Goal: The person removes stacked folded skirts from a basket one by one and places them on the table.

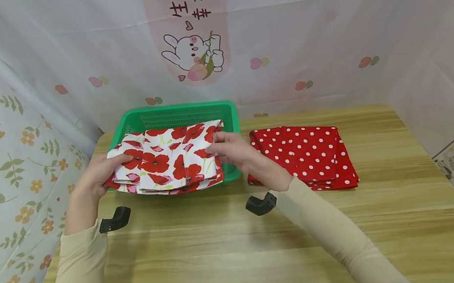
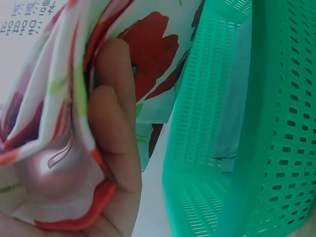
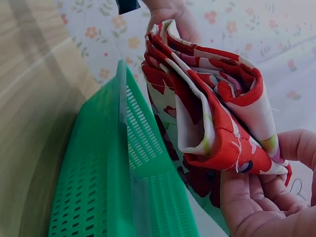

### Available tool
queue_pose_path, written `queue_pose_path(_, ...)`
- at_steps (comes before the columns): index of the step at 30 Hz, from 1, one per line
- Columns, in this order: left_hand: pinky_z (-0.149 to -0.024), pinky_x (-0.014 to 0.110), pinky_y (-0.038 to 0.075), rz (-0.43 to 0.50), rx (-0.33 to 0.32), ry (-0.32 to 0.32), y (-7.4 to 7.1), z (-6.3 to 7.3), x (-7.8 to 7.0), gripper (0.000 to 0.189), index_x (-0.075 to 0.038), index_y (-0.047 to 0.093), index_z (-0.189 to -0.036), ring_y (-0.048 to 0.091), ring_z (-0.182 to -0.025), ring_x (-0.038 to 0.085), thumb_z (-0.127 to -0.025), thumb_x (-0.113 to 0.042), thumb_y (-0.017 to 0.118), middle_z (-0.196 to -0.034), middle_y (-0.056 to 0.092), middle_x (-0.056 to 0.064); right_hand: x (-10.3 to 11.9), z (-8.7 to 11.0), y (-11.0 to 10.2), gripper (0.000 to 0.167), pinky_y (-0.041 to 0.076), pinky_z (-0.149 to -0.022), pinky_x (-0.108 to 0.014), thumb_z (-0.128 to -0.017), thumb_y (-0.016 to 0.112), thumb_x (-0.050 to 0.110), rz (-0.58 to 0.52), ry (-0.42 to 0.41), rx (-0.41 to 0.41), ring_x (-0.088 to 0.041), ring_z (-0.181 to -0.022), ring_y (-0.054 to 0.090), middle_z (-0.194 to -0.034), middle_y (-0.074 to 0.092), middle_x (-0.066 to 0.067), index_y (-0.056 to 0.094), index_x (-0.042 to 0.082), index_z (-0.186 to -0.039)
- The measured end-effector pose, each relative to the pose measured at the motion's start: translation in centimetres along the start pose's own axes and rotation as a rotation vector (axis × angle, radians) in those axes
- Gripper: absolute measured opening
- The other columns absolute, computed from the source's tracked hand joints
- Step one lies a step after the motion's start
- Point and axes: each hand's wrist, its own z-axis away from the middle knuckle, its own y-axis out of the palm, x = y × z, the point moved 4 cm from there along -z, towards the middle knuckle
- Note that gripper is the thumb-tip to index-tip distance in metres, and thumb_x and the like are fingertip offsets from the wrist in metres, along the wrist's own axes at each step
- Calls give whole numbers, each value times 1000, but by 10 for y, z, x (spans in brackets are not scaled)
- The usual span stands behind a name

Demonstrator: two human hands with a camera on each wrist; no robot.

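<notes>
A folded white cloth with red poppies [image 1: 163,164] is held level by both hands over a green plastic basket [image 1: 231,111]. My left hand [image 1: 100,174] grips its left end, thumb on top and fingers underneath, as the left wrist view shows. At the other end my right hand [image 1: 235,152] pinches the folded layers between thumb and fingers; the stacked folds [image 3: 212,113] face the right wrist view. In the left wrist view the cloth hangs above the basket's rim, and a grey-green folded piece [image 2: 237,98] lies inside the basket.
A folded red cloth with white dots [image 1: 300,154] lies on the wooden table [image 1: 209,253], right of the basket. Behind the table hangs a white printed curtain [image 1: 289,27], with a flowered one [image 1: 4,171] on the left. A black wrist mount sits at each sleeve.
</notes>
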Motion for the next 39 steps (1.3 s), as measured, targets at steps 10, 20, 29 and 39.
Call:
queue_pose_path(10,-58,23,54,26,44,54,-2,18,9,26,-3,48,-104,67,-62,9,-94,-25,55,-70,67,-7,-4,17,11,10,54,-80,-32,-88,59,5,25,-57,76,-17,-88,63,-107,62,-11,56,0,-96)
queue_pose_path(20,-61,24,55,-4,29,74,-5,36,19,29,-2,47,-107,68,-65,9,-94,-28,54,-72,68,-8,-10,32,17,9,54,-77,-32,-87,62,5,66,-67,91,-15,-86,64,-101,67,-11,57,0,-92)
queue_pose_path(29,-60,26,55,10,17,87,-13,51,37,24,-5,50,-108,68,-66,10,-95,-25,53,-75,68,-9,-23,43,27,8,54,-71,-29,-84,66,5,151,-102,108,-15,-82,62,-89,67,-7,60,0,-82)
queue_pose_path(39,-59,29,56,119,39,81,-18,73,57,11,-20,60,-89,69,-67,16,-96,-19,51,-77,70,-4,-32,62,42,10,54,-77,-36,-84,66,4,129,-105,177,-14,-80,63,-86,68,-7,61,-5,-85)
